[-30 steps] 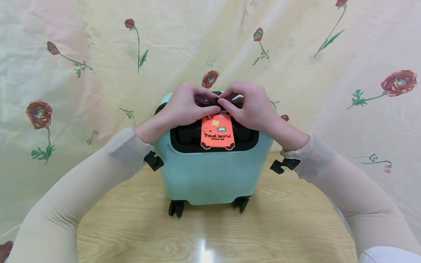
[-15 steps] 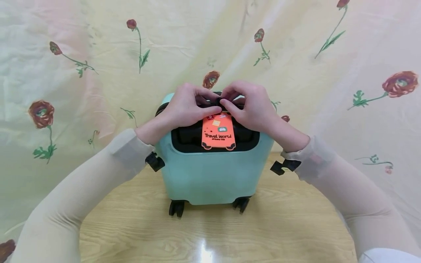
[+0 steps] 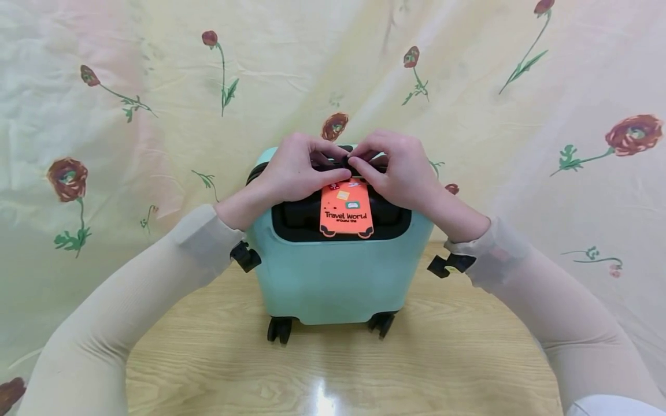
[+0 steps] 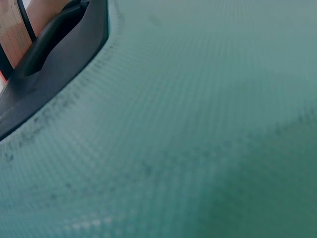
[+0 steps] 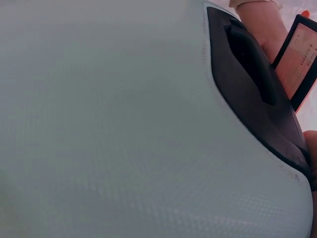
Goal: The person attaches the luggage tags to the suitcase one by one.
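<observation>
A mint-green suitcase (image 3: 333, 277) stands upright, and an orange luggage tag (image 3: 346, 211) printed "Travel World" hangs at its black top handle panel (image 3: 296, 215). My right hand (image 3: 400, 167) pinches the tag's small black strap (image 3: 346, 162) between thumb and fingertips. From the other side my left hand (image 3: 299, 167) holds the strap at the tag's upper edge, its thumb just above the tag. How the strap ends meet is hidden by the fingers. In the right wrist view, the tag's back (image 5: 298, 59) shows a black-framed card beside the carry handle (image 5: 255, 62).
Black wheels (image 3: 280, 329) carry the suitcase on a light wooden tabletop (image 3: 333, 375). Behind it hangs a pale cloth (image 3: 291, 69) printed with red flowers. The suitcase's shell fills most of the left wrist view.
Both hands stay at the strap. The right fingertips shift slightly around it, and the whole head view drifts a little. The suitcase and tag otherwise look the same.
</observation>
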`<state>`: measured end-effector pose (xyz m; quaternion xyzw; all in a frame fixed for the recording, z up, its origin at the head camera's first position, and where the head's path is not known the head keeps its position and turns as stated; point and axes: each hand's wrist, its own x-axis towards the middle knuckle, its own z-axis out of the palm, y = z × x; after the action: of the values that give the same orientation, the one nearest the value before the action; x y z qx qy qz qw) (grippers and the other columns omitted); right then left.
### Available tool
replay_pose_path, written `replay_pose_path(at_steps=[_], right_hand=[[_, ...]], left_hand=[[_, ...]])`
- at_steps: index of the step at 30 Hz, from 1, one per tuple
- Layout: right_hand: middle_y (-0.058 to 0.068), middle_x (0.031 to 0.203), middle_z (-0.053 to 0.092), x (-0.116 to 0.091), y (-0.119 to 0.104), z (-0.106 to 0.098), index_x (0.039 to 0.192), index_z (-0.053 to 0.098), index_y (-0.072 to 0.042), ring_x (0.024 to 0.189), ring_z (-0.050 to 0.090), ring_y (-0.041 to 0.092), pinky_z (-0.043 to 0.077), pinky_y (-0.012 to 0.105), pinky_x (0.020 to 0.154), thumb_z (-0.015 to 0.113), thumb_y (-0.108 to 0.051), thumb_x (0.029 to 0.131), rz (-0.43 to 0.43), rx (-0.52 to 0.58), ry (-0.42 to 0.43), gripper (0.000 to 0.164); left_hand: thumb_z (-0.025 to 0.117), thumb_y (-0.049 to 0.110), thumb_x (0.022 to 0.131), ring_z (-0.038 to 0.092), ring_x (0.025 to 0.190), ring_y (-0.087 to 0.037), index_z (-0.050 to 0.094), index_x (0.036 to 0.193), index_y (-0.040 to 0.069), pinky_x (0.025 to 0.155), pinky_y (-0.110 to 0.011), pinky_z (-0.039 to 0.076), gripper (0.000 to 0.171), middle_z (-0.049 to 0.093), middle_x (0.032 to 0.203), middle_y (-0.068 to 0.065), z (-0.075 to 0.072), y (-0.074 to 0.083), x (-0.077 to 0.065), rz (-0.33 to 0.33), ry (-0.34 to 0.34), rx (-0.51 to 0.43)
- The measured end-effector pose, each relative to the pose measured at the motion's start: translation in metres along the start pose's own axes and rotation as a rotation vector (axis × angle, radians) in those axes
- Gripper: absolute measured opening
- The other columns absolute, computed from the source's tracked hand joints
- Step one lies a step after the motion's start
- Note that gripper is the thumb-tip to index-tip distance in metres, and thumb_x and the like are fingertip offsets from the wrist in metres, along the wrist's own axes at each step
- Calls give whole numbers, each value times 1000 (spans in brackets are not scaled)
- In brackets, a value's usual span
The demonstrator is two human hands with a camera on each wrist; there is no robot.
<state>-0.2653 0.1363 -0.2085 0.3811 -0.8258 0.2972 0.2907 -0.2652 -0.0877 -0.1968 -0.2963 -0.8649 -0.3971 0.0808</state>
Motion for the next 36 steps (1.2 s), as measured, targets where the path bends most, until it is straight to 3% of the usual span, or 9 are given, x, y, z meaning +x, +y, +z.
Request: replay_pose_path(at_steps=[12, 36], right_hand=[[10, 101, 76, 0, 1, -1, 103, 73, -2, 90, 77, 20, 67, 44, 82, 78, -8, 95, -9, 59, -6, 11], [11, 98, 79, 1, 0, -2, 100, 79, -4, 85, 77, 21, 67, 43, 80, 75, -13, 99, 32, -4, -12, 10]], left_hand=[[84, 25, 93, 78, 97, -18, 80, 125, 15, 92, -34, 59, 34, 80, 119, -5, -1, 2, -1, -10, 3, -15], [82, 24, 94, 78, 97, -18, 81, 122, 12, 91, -33, 60, 30, 81, 116, -6, 1, 2, 0, 0, 16, -46]])
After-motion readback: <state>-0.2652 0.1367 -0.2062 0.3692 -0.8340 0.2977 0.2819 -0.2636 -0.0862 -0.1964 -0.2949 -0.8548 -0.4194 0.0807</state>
